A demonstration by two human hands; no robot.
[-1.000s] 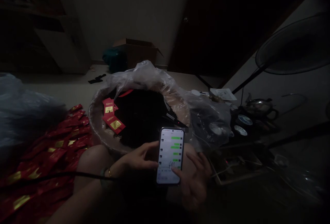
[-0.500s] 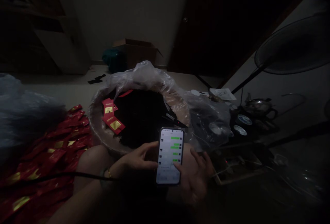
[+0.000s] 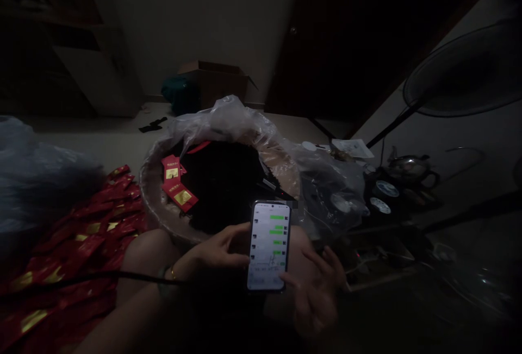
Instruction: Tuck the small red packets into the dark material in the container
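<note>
A lit phone (image 3: 268, 245) stands upright in my left hand (image 3: 222, 249), whose thumb presses on its left edge while the other fingers go behind it. Its screen shows a chat with green message bubbles and a keyboard area at the bottom. My right hand (image 3: 316, 289) is at the phone's lower right, fingers apart, with the thumb tip at the screen's right edge. It holds nothing. Beyond the phone is a round basket (image 3: 153, 210) lined with clear plastic, filled with a dark loose mass (image 3: 224, 185). Red packets (image 3: 181, 195) lie at its left side.
Many red and gold packets (image 3: 81, 256) are heaped at left beside a clear plastic bag (image 3: 36, 174). A cardboard box (image 3: 220, 85) stands by the wall. To the right are a teapot (image 3: 411, 166), small dishes (image 3: 381, 205) and a fan (image 3: 468, 71). A dark cable (image 3: 114, 275) crosses my left forearm.
My right hand has shifted down and right, its thumb moving from the chat area to the screen's lower right edge. The lower part of the screen has changed. The left hand stays put.
</note>
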